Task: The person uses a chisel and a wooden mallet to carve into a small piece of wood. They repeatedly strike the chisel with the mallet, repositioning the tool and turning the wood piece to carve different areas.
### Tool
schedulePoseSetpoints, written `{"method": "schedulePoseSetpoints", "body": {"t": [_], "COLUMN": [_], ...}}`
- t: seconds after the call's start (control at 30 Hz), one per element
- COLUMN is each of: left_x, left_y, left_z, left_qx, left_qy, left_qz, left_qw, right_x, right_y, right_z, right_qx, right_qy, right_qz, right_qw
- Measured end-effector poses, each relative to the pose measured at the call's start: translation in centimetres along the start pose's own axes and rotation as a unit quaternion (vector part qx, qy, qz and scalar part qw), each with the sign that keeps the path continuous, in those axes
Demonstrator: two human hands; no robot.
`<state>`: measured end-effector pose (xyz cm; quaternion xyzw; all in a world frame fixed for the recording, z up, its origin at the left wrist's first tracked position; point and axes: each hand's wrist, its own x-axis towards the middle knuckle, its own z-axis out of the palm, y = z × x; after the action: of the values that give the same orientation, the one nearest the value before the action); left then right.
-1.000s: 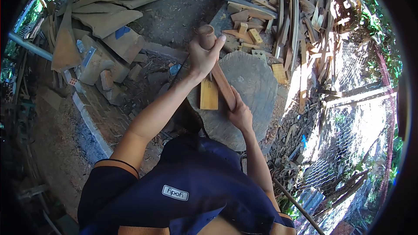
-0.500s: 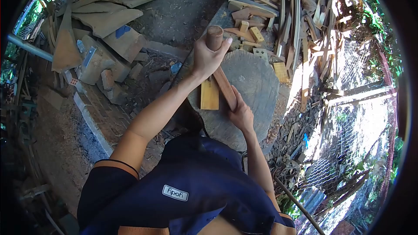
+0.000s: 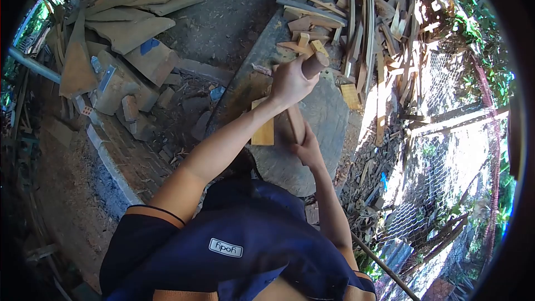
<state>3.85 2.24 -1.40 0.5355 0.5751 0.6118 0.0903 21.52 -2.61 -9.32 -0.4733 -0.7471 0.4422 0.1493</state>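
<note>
My left hand (image 3: 291,85) is closed round the thick, round wooden head of a mallet (image 3: 316,65), whose end sticks out past the thumb. The mallet's flat handle slants down toward me, and my right hand (image 3: 309,146) is wrapped around it near its lower end. Where handle and head meet is hidden behind my left hand. Below both hands lies a round, grey wooden work surface (image 3: 326,153). On it, beside the handle, rests a yellow wooden block (image 3: 263,134), partly covered by my left forearm.
Small yellow blocks (image 3: 318,48) and wood offcuts lie beyond my hands, with long strips (image 3: 368,28) at right. Wide boards (image 3: 134,33) and bricks (image 3: 130,108) are heaped at left. Wire mesh (image 3: 440,161) stands on the right, and a pole (image 3: 384,265) lies at lower right.
My left hand has moved right and toward me with the mallet head, which is now tilted to the right. My right hand still holds the handle. The view has shifted slightly.
</note>
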Motion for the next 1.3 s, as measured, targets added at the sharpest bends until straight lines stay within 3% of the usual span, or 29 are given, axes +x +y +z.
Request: {"method": "schedulePoseSetpoints", "body": {"t": [0.03, 0.1, 0.17, 0.2, 0.23, 0.27, 0.33, 0.4, 0.43, 0.47, 0.57, 0.6, 0.67, 0.7, 0.8, 0.87, 0.9, 0.93, 1.0, 1.03, 1.07, 1.17, 1.23, 1.3], "left_x": [0.1, 0.0, -0.3, -0.4, -0.4, -0.5, -0.9, -1.1, -1.1, -0.9, -0.9, -1.2, -1.1, -1.0, -0.7, -1.2, -1.6, -1.6, -1.1, -1.4, -1.5, -1.6, -2.4, -3.0], "left_y": [0.1, 0.2, 0.4, 0.5, 0.7, 0.8, 0.9, 0.7, 0.5, 0.1, 1.4, 1.3, 1.3, 1.1, 0.8, 0.7, 0.6, 0.4, 0.5, 0.6, 0.7, 0.6, 0.9, 1.8], "left_z": [-0.2, -0.6, -0.7, -0.7, -0.8, -0.9, -1.0, -1.1, -1.1, -1.0, -1.5, -1.4, -1.5, -1.5, -1.1, -1.1, -1.1, -1.2, -1.6, -1.9, -2.0, -2.4, -3.0, -3.6], "left_qx": [0.001, -0.003, -0.020, -0.021, -0.019, -0.018, 0.000, 0.015, -0.002, -0.018, -0.003, -0.003, -0.007, -0.007, -0.001, -0.012, -0.011, -0.021, -0.031, -0.011, 0.006, -0.030, -0.048, -0.079], "left_qy": [0.008, 0.013, 0.015, 0.012, 0.013, 0.015, 0.015, 0.016, 0.009, 0.006, 0.002, 0.002, 0.012, 0.014, 0.009, 0.015, 0.016, 0.011, 0.009, -0.007, -0.026, -0.011, -0.013, -0.014], "left_qz": [-0.001, 0.000, 0.003, 0.003, 0.006, 0.009, 0.016, 0.024, 0.020, 0.016, -0.003, -0.009, 0.013, 0.017, 0.015, 0.005, -0.003, -0.001, 0.010, 0.005, -0.001, -0.002, -0.001, 0.032], "left_qw": [1.000, 1.000, 1.000, 1.000, 1.000, 1.000, 1.000, 0.999, 1.000, 1.000, 1.000, 1.000, 1.000, 1.000, 1.000, 1.000, 1.000, 1.000, 0.999, 1.000, 1.000, 0.999, 0.999, 0.996], "right_x": [0.2, 0.2, 0.4, -0.3, -0.1, -1.0, -2.1, -2.8, -3.0, -3.3, -4.4, -4.5, -3.9, -4.2, -4.2, -3.8, -4.7, -3.7, -4.1, -4.0, -3.7, -2.0, -0.7, -0.2], "right_y": [-1.0, -4.5, -6.2, -8.3, -8.5, -11.2, -11.5, -12.9, -13.1, -13.7, -15.1, -14.5, -13.3, -13.4, -14.2, -13.3, -14.4, -13.5, -12.7, -13.9, -13.2, -9.9, -7.3, -5.9], "right_z": [-0.7, -4.2, -7.2, -8.9, -10.2, -10.7, -11.3, -11.7, -13.1, -14.1, -14.5, -14.1, -12.6, -12.4, -13.3, -13.3, -12.8, -12.4, -12.4, -11.7, -12.0, -10.6, -8.6, -6.9], "right_qx": [0.087, 0.106, 0.075, 0.082, -0.013, 0.006, -0.075, -0.239, -0.230, -0.290, -0.150, -0.050, -0.097, -0.252, -0.273, -0.141, -0.032, 0.012, -0.189, -0.240, -0.155, -0.083, 0.056, -0.004], "right_qy": [0.012, 0.067, 0.198, 0.219, 0.299, 0.345, 0.283, 0.192, 0.141, 0.144, 0.221, 0.247, 0.269, 0.170, 0.143, 0.252, 0.293, 0.347, 0.168, 0.153, 0.117, 0.138, 0.141, 0.056], "right_qz": [0.018, 0.089, -0.052, -0.074, -0.172, -0.202, -0.205, -0.225, -0.157, -0.170, -0.217, -0.145, -0.250, -0.175, -0.178, -0.291, -0.179, -0.230, -0.121, -0.173, -0.165, -0.204, -0.099, -0.060], "right_qw": [0.996, 0.988, 0.976, 0.970, 0.939, 0.917, 0.934, 0.925, 0.950, 0.930, 0.939, 0.957, 0.925, 0.936, 0.934, 0.912, 0.939, 0.909, 0.960, 0.943, 0.967, 0.966, 0.983, 0.997]}}
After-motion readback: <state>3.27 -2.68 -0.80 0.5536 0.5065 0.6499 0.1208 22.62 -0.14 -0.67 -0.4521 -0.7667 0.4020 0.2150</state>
